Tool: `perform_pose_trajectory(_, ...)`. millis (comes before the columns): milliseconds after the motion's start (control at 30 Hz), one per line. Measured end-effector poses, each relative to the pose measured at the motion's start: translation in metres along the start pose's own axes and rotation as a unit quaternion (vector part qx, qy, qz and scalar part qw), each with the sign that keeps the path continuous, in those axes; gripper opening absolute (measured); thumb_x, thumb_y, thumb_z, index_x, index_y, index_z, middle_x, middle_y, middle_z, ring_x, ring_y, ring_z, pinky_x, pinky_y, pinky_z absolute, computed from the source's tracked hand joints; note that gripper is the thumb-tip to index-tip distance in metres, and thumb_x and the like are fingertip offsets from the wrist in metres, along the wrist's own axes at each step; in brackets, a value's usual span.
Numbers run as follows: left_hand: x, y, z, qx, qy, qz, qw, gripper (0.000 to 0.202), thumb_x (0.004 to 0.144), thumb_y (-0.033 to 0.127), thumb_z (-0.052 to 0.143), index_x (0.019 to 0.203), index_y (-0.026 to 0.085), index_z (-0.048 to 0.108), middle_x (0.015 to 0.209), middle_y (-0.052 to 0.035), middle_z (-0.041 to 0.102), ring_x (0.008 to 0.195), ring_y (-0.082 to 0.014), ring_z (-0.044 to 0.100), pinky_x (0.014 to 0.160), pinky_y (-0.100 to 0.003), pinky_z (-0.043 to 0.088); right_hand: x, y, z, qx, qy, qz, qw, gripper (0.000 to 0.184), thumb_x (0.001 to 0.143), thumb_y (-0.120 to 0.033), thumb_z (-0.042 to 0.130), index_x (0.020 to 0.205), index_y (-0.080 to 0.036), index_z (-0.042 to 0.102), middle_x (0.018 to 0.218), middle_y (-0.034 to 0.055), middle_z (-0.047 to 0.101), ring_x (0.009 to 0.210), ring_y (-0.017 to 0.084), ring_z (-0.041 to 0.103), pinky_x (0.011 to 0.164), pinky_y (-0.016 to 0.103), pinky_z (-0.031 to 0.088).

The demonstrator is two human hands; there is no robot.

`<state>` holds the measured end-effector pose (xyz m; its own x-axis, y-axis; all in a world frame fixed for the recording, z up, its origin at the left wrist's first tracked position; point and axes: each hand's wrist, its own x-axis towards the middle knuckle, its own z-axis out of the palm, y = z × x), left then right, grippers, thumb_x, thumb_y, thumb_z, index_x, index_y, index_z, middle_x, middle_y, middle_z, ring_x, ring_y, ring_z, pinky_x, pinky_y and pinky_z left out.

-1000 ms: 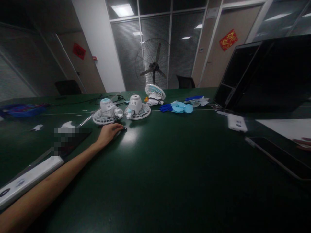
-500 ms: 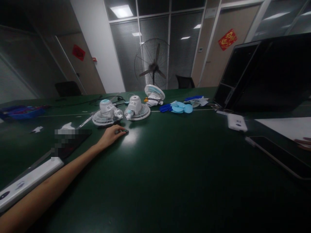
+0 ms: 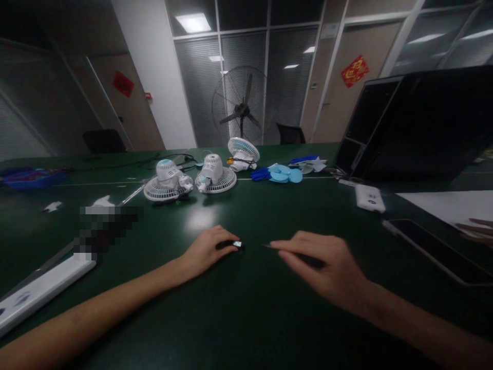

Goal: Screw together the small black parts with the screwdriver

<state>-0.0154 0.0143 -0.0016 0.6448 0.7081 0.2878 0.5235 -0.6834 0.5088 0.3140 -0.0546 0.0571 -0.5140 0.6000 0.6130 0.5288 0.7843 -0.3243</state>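
My left hand [image 3: 210, 250] is closed in a pinch just above the green table. Between its fingertips is a small dark piece with a white face [image 3: 238, 244], too small to name. To the right, my right hand [image 3: 321, 259] is also closed, with thumb and forefinger together on a thin pointed grey piece [image 3: 266, 245]. Its tip points left toward the small piece, with a gap between them. Beyond my hands stand several white fan heads: one fan head [image 3: 167, 180] at left, a second fan head [image 3: 214, 174] beside it, and a tilted fan head [image 3: 243, 153] behind.
Light-blue fan blades [image 3: 285, 173] lie by blue gloves [image 3: 261, 174]. At right are a white box-like device [image 3: 370, 199], a phone [image 3: 435, 249], a black monitor-like panel [image 3: 427, 128] and another person's hand [image 3: 475, 227]. A white power strip [image 3: 46, 290] lies left, a blue basket [image 3: 34, 178] farther back.
My left hand has come nearer and to the right with the small piece, away from the fan heads. My right hand has entered from the right, holding the thin piece.
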Motion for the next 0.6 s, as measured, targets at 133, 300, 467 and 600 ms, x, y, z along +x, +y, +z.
perform_pose_trajectory(133, -0.001, 0.013, 0.003, -0.048, -0.017, -0.012, 0.999, 0.02, 0.101, 0.035, 0.071, 0.118, 0.025, 0.076, 0.114, -0.005, 0.075, 0.104, -0.0223, 0.067, 0.092, -0.036, 0.054, -0.005, 0.019, 0.036, 0.071, -0.108, 0.031, 0.991, 0.024, 0.103, -0.018, 0.062, 0.118, -0.02, 0.079, 0.094, 0.0044, 0.077, 0.077, 0.015, 0.072, 0.068, 0.024, 0.054)
perform_pose_trajectory(300, -0.004, 0.028, 0.008, -0.084, -0.046, -0.023, 0.995, 0.016, 0.098, 0.034, 0.075, 0.109, 0.023, 0.077, 0.105, -0.0039, 0.071, 0.096, -0.02, 0.065, 0.082, -0.031, 0.053, -0.014, 0.028, 0.053, 0.094, -0.138, 0.045, 0.985, 0.026, 0.105, -0.02, 0.061, 0.125, -0.021, 0.077, 0.099, 0.0043, 0.074, 0.08, 0.014, 0.069, 0.069, 0.025, 0.051)
perform_pose_trajectory(467, -0.006, 0.035, 0.013, -0.082, -0.056, -0.004, 0.995, 0.018, 0.097, 0.032, 0.076, 0.111, 0.021, 0.075, 0.106, -0.0047, 0.071, 0.097, -0.0208, 0.065, 0.083, -0.032, 0.051, -0.014, 0.023, 0.056, 0.087, -0.146, 0.021, 0.985, 0.026, 0.104, -0.02, 0.063, 0.125, -0.024, 0.077, 0.094, 0.0029, 0.072, 0.076, 0.014, 0.067, 0.065, 0.025, 0.047)
perform_pose_trajectory(600, -0.006, 0.035, 0.013, -0.081, -0.056, -0.001, 0.995, 0.018, 0.097, 0.033, 0.076, 0.111, 0.021, 0.075, 0.106, -0.0047, 0.071, 0.097, -0.0208, 0.065, 0.082, -0.031, 0.051, -0.012, 0.019, 0.061, 0.085, -0.151, 0.01, 0.985, 0.028, 0.105, -0.022, 0.062, 0.129, -0.024, 0.075, 0.096, 0.0037, 0.072, 0.077, 0.014, 0.067, 0.065, 0.025, 0.047)
